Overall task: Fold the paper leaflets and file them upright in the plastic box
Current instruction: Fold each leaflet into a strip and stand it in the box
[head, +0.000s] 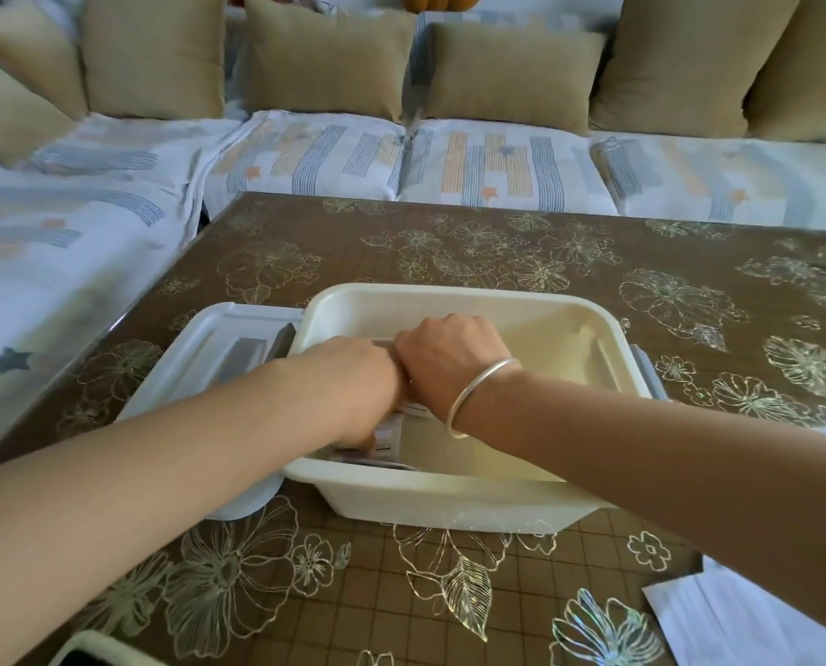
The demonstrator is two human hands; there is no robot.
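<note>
A cream plastic box [449, 504] stands open on the table in front of me. Both hands reach into its left end. My left hand [353, 377] and my right hand [449, 358] are side by side, knuckles up, pressed on folded printed leaflets [386, 437] that stand against the box's left wall. Only a strip of the leaflets shows beneath the hands. The fingertips are hidden inside the box. A silver bangle circles my right wrist.
The box's white lid [209, 358] lies beside it on the left. White paper sheets [757, 622] lie at the table's near right corner. A dark object [88, 653] sits at the near left edge. A sofa with tan cushions [324, 60] borders the brown flowered table [497, 247].
</note>
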